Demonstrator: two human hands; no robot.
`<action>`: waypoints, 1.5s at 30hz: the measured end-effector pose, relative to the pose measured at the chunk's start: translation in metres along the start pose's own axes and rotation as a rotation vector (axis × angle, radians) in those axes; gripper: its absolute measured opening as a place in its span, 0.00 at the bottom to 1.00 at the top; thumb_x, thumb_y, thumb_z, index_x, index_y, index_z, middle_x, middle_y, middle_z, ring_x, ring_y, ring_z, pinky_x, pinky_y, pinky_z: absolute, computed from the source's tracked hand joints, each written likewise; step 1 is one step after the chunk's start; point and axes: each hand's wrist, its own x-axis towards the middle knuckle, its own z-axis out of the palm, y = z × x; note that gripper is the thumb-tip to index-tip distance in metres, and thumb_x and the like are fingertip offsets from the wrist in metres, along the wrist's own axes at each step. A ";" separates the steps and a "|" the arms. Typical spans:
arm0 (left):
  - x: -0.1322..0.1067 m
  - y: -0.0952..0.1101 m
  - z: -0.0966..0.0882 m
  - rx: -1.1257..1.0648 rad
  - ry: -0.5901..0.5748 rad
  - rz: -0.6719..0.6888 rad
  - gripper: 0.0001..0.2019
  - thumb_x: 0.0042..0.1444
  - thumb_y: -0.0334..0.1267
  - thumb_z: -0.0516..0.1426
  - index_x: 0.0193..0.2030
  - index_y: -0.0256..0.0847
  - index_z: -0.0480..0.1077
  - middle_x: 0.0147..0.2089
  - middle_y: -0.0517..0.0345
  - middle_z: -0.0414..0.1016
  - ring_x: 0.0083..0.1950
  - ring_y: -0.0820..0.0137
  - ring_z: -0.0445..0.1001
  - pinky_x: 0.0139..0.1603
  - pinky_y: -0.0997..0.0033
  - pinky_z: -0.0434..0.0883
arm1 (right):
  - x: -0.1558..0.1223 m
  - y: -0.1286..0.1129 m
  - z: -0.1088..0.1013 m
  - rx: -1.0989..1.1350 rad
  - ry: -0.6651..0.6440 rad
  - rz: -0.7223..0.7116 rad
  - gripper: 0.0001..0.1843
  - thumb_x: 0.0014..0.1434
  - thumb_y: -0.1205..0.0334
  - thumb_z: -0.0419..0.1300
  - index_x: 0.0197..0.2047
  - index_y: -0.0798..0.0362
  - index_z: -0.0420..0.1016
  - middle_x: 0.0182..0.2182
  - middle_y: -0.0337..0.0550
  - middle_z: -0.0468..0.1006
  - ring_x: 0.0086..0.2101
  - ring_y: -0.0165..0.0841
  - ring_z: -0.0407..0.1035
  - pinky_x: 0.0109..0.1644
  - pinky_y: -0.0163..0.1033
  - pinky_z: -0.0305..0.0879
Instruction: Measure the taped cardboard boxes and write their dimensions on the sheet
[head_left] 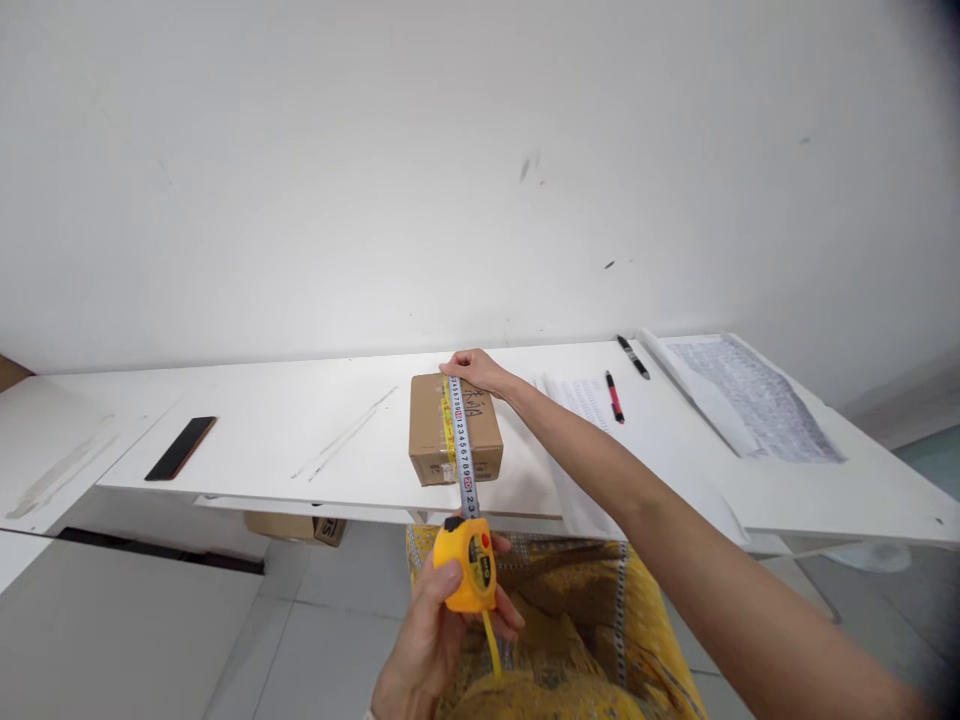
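A small cardboard box [435,435] sits on the white table [300,430] near its front edge. A white measuring tape blade [459,440] runs across the box's top from back to front. My right hand [472,370] reaches over the box and pinches the tape's end against the far top edge. My left hand [435,620] is closed around the yellow tape measure case [466,565], held below and in front of the table edge.
A black phone [180,448] lies at the table's left. A red-and-black pen [614,396] and a black pen [634,357] lie on printed paper sheets [742,395] to the right. Another cardboard box [296,526] stands under the table. Yellow patterned fabric [585,620] covers my lap.
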 end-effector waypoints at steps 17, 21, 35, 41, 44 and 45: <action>0.064 0.207 -0.116 0.595 -0.161 -0.050 0.32 0.50 0.52 0.59 0.54 0.26 0.73 0.43 0.35 0.80 0.16 0.80 0.61 0.14 0.79 0.54 | -0.138 -0.016 -0.013 -0.092 0.205 -0.206 0.19 0.61 0.47 0.58 0.27 0.51 0.62 0.23 0.33 0.60 0.25 0.28 0.53 0.30 0.37 0.49; 0.099 0.207 -0.128 0.692 -0.258 -0.123 0.31 0.51 0.52 0.57 0.53 0.26 0.74 0.40 0.39 0.80 0.15 0.79 0.62 0.13 0.77 0.54 | -0.137 0.015 0.010 0.005 0.237 -0.143 0.20 0.60 0.45 0.58 0.27 0.50 0.61 0.23 0.33 0.60 0.26 0.29 0.54 0.32 0.37 0.50; 0.125 0.180 -0.123 0.689 -0.347 -0.164 0.32 0.52 0.52 0.54 0.53 0.24 0.73 0.32 0.45 0.79 0.14 0.79 0.58 0.16 0.74 0.56 | -0.144 0.029 0.024 0.138 0.247 0.012 0.23 0.56 0.38 0.61 0.30 0.49 0.61 0.20 0.30 0.60 0.23 0.28 0.52 0.29 0.37 0.48; 0.128 0.179 -0.115 0.695 -0.344 -0.175 0.31 0.50 0.53 0.56 0.51 0.26 0.74 0.37 0.42 0.79 0.14 0.80 0.59 0.14 0.75 0.53 | -0.150 0.038 0.021 0.028 0.216 0.036 0.27 0.59 0.36 0.56 0.24 0.50 0.58 0.19 0.33 0.61 0.23 0.29 0.54 0.29 0.38 0.49; 0.126 0.176 -0.110 0.695 -0.327 -0.164 0.30 0.49 0.53 0.57 0.49 0.27 0.75 0.35 0.43 0.79 0.14 0.80 0.58 0.14 0.75 0.55 | -0.151 0.034 0.019 -0.086 0.207 0.017 0.28 0.62 0.37 0.52 0.23 0.50 0.58 0.19 0.34 0.63 0.24 0.30 0.57 0.31 0.38 0.51; 0.126 0.176 -0.108 0.695 -0.321 -0.160 0.29 0.49 0.52 0.57 0.48 0.27 0.75 0.34 0.44 0.79 0.14 0.80 0.57 0.14 0.75 0.55 | -0.150 0.032 0.019 -0.118 0.207 0.012 0.27 0.63 0.37 0.52 0.23 0.50 0.58 0.19 0.34 0.63 0.24 0.30 0.58 0.31 0.38 0.51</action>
